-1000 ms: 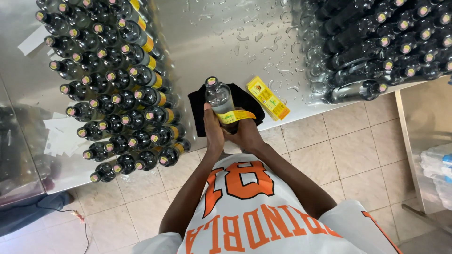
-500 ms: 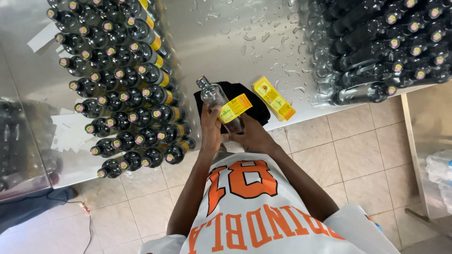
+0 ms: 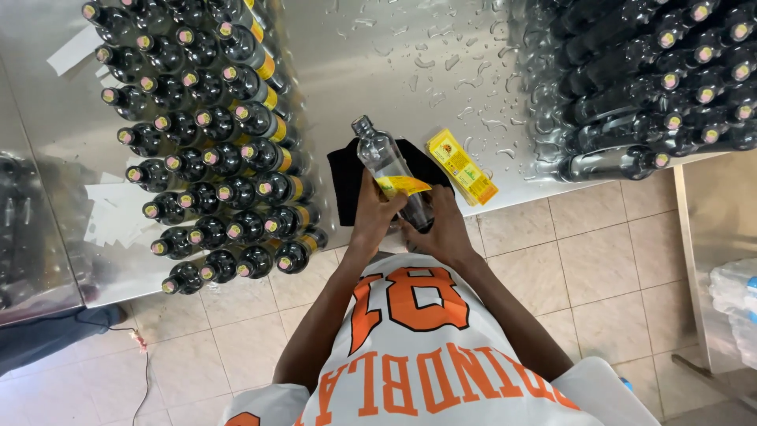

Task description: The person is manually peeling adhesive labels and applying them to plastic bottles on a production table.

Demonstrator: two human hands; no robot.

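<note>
Head view: yellow label (image 3: 403, 185) wraps the clear bottle (image 3: 384, 164).

Bottle (image 3: 388, 167) base hidden, apparently behind both hands (image 3: 410, 217); right bottle rows (image 3: 662, 71) cut off.

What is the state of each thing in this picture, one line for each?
Bottle: tilted, capped, held in both hands.
Yellow label: partly stuck on the bottle, one end loose.
Left hand: grip shut on the bottle.
Right hand: holds the bottle's base.
Label stack: lies flat on the wet table.
Black cloth: lies under the bottle.
Labelled bottles: upright, capped.
Bare bottles: capped, unlabelled.
</note>
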